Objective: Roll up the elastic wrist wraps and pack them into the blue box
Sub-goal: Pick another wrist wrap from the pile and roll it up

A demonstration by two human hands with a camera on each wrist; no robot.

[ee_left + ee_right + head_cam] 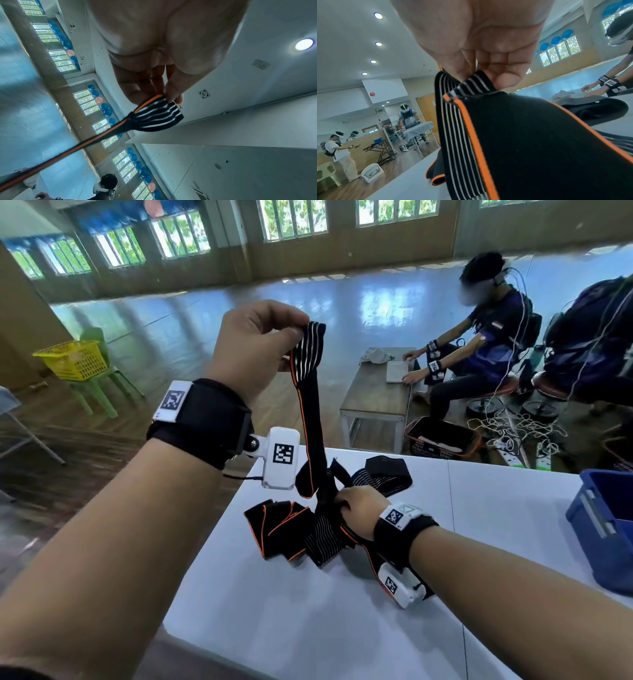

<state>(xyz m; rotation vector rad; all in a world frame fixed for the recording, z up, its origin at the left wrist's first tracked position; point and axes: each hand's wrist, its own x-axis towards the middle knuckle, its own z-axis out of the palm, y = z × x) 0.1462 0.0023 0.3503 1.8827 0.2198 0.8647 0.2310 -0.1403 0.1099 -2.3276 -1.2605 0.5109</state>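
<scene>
My left hand [270, 337] is raised above the table and pinches the striped end of a black wrist wrap [310, 392] with orange edging; the left wrist view shows the same striped end [157, 115] between thumb and fingers. The strap hangs down to a tangled pile of wraps [308, 525] on the white table [308, 611]. My right hand [356, 508] rests low on that pile and pinches a wrap [513, 128] there. The blue box [603, 529] stands at the table's right edge, well apart from both hands.
Beyond the table's far edge a seated person [479, 337] works at a low table [380, 392]. A dark basket [442, 436] and tangled cables [513, 426] lie on the floor. A yellow basket [73, 359] sits on a green chair at left.
</scene>
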